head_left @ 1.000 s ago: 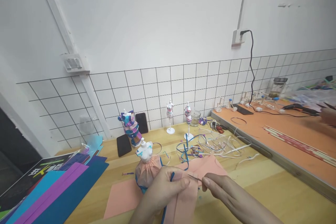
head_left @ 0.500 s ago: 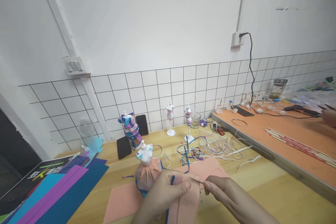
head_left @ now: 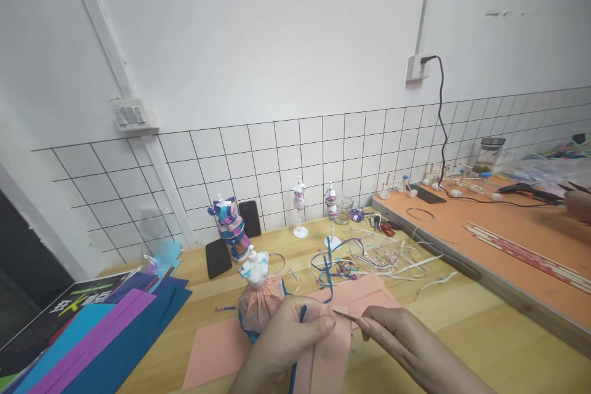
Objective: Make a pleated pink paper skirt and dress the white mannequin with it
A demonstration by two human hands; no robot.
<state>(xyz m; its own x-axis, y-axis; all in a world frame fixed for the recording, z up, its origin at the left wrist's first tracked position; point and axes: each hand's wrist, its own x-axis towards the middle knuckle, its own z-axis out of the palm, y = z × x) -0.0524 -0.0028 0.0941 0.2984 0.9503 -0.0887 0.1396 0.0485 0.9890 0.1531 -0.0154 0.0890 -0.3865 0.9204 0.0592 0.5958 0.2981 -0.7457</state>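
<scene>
My left hand (head_left: 289, 335) pinches a folded pink strip (head_left: 332, 354) of paper or cloth with a blue edge, thumb on top. In my right hand (head_left: 397, 335) is a slim, dark, pointed tool (head_left: 342, 314), its tip at the strip's upper end. Whether this is tweezers or thin scissors I cannot make out. Just beyond my left hand stands a small white mannequin bust (head_left: 255, 268) in a gathered pink skirt (head_left: 263, 303) with blue trim, partly covered by that hand. A pink sheet (head_left: 217, 351) lies under it, and another pink piece (head_left: 364, 292) lies behind my hands.
Farther back are a dressed mannequin (head_left: 229, 228), two small mannequins on stands (head_left: 300, 232), phones (head_left: 218, 258) and a glass cup (head_left: 344, 209). Tangled cords (head_left: 392, 255) lie behind my right hand. Coloured sheets (head_left: 111, 345) are at left. On the orange table (head_left: 443, 234), another person's hand (head_left: 579, 206) shows.
</scene>
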